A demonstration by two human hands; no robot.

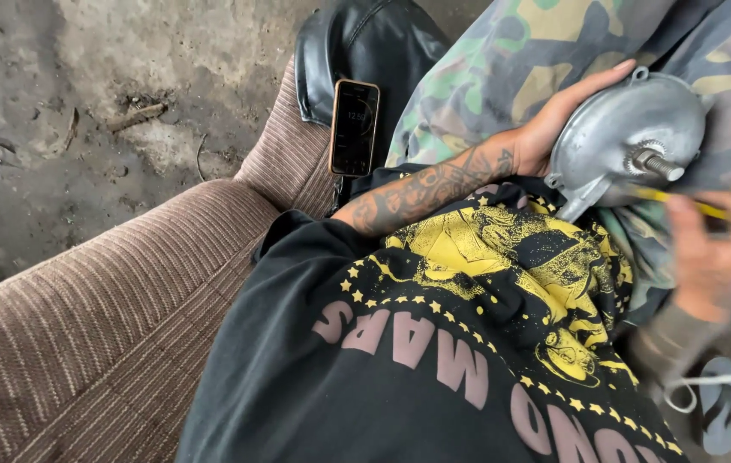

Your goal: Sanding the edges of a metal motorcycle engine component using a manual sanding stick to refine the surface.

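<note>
I see the metal housing point(627, 129) on the lap at about 2 o'clock, its threaded shaft point(658, 164) pointing toward me. My left hand point(554, 116) cups its far rim, fingers pressed together along the edge. My right hand point(712, 253), blurred at 3 o'clock, pinches a thin yellow tool point(670, 196) whose tip lies just below the shaft. A phone point(355, 127) rests on the seat point(125, 317) at 12 o'clock; a sandal point(721, 416) lies at 4 o'clock.
</note>
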